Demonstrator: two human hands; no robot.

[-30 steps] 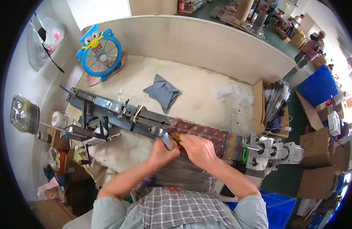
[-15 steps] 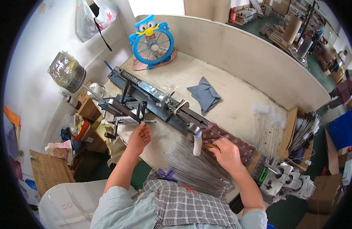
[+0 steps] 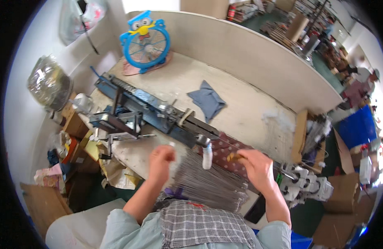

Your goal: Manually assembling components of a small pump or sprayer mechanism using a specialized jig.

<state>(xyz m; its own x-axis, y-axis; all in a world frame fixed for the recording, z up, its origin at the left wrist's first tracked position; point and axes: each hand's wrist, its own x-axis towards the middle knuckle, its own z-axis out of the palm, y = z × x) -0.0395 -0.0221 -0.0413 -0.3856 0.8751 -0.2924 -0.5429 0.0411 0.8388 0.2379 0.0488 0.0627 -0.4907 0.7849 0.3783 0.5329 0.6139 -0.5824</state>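
Note:
My left hand (image 3: pixel 160 161) is closed in a pinch above the near edge of the bench, with a small white piece (image 3: pixel 172 144) at its fingertips. My right hand (image 3: pixel 259 165) grips a short yellow-brown piece (image 3: pixel 233 157) whose kind I cannot make out. Below and between the hands lies a wide bundle of thin grey wires (image 3: pixel 210 180). A white-wrapped lever handle (image 3: pixel 207 157) stands at the near end of a long blue-black bench machine (image 3: pixel 158 116). Beneath my right hand is a dotted maroon cloth (image 3: pixel 229 155).
A crank fixture (image 3: pixel 119 124) juts out on the left. At right are a metal motor unit (image 3: pixel 303 182) and an open carton (image 3: pixel 301 135) of wires with white tufts. Farther back, a blue cartoon fan (image 3: pixel 146 45) and grey cloth (image 3: pixel 208 99) rest on the table.
My left hand has drawn away from the crank fixture toward the wire bundle, with a white piece now showing at its fingertips. My right hand still holds the yellow-brown piece. The whole view has shifted.

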